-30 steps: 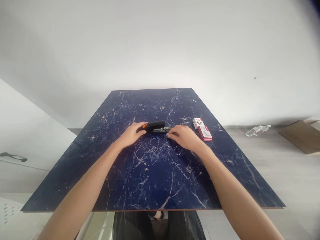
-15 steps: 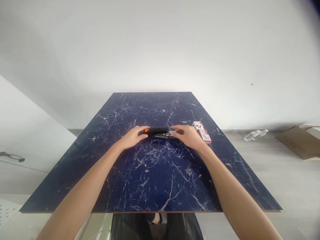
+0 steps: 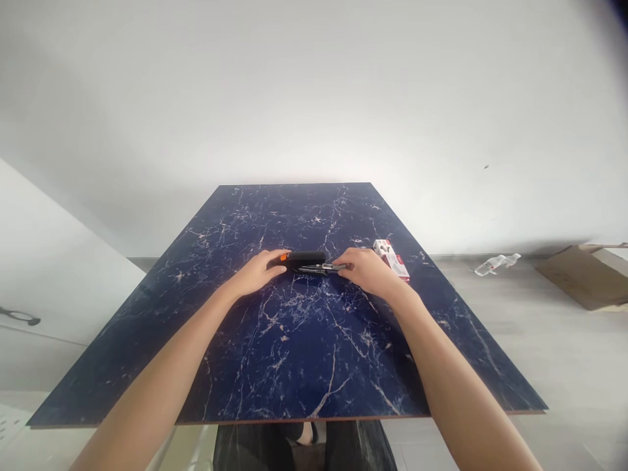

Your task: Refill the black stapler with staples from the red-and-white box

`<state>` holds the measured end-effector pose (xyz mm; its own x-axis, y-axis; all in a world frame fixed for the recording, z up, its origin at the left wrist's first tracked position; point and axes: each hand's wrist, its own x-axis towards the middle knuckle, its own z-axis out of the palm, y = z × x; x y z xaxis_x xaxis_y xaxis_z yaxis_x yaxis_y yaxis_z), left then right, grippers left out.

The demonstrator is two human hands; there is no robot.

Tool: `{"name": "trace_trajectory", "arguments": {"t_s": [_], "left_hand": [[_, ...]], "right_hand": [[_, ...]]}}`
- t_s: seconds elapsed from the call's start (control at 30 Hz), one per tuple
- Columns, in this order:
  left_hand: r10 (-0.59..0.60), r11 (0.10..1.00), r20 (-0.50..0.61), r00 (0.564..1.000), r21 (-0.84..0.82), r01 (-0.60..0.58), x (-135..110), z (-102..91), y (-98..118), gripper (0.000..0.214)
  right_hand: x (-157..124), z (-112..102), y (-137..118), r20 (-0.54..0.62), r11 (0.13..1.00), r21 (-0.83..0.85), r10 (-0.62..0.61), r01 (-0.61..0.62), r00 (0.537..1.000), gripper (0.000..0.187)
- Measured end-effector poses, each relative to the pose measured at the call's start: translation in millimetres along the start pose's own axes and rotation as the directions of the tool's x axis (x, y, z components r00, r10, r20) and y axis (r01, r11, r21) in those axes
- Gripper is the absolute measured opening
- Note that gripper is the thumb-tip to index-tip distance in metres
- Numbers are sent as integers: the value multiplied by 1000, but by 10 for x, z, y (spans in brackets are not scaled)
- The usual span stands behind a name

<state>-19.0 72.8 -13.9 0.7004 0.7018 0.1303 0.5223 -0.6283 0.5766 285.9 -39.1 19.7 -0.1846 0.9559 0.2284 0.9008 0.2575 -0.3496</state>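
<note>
A black stapler [image 3: 307, 257] with an orange patch at its left end lies on the dark blue marbled table. My left hand [image 3: 258, 271] grips that left end between thumb and fingers. On the stapler's near side runs a narrow silver metal strip [image 3: 314, 268], which sticks out past the right end. My right hand [image 3: 364, 268] pinches the outer tip of this strip between thumb and forefinger. Just beyond the right hand lie two small red-and-white boxes, a rear box [image 3: 383, 247] and a front box [image 3: 397, 265]; the hand partly covers them.
The table [image 3: 275, 366] ends in a straight front edge close to my body. A white wall [image 3: 314, 91] rises behind it. On the floor to the right lie a clear plastic bottle [image 3: 490, 265] and a cardboard box [image 3: 579, 278].
My right hand has closed into a pinch on the silver strip, which now shows as a longer piece beyond the stapler's right end. My left hand keeps its grip. The view has shifted slightly.
</note>
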Motion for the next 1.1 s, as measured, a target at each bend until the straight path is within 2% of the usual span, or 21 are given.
{"name": "trace_trajectory", "arguments": {"t_s": [0.1,0.33,0.57,0.77,0.97,1.1], "left_hand": [[-11,1000,7,1000,-1,11,-2,-6,25,50],[-13,1000,5,1000,-10,14,7,2,-2,52],[-10,1000,0,1000,15,10,8,-2,2,50],[-15,1000,5,1000,15,15,0,-9,18,50],[-32,999,-1,999,7,32,3,-9,26,49],[-43,999,21,999,-6,43,-5,-33,52,51]], "right_hand": [[-20,-24,34,19,999,-42,-5,6,1000,24],[-50,-39,-29,-73,983,147,123,-111,990,19],[-21,61,-52,-59,975,175,149,-137,987,15],[-25,92,-3,-35,944,280,193,-176,980,19],[-8,94,-29,-34,966,203,173,-162,984,15],[-87,6,-35,66,958,130,250,-256,966,34]]}}
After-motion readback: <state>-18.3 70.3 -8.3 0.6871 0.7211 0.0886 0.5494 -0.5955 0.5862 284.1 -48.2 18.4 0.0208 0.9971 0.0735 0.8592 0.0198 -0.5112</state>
